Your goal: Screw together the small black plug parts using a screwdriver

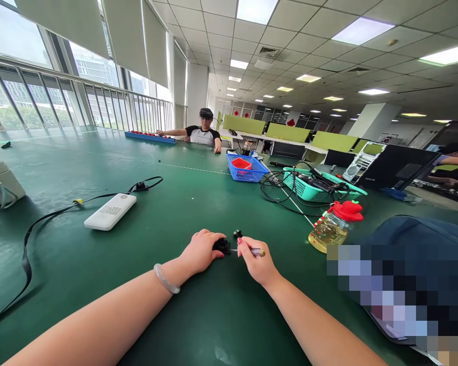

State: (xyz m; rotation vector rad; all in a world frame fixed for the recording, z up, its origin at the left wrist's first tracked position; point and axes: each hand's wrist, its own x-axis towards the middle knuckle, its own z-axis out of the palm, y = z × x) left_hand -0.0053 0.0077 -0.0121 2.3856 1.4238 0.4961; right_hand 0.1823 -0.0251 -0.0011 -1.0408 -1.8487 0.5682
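Note:
My left hand, with a pale bangle at the wrist, is closed around a small black part resting low over the green table. Its exact kind is not clear. In my right hand is a screwdriver with a light handle and a brass-coloured end. The thin shaft points left and its tip meets the black part, or comes very close to it. Just beyond my right fingertips lies another small black piece, apart from the one in my left hand.
A white power bank and a black strap lie to the left. On the right stand a red-lidded bottle, a green basket of cables, a blue basket and a dark bag. A person sits across the table.

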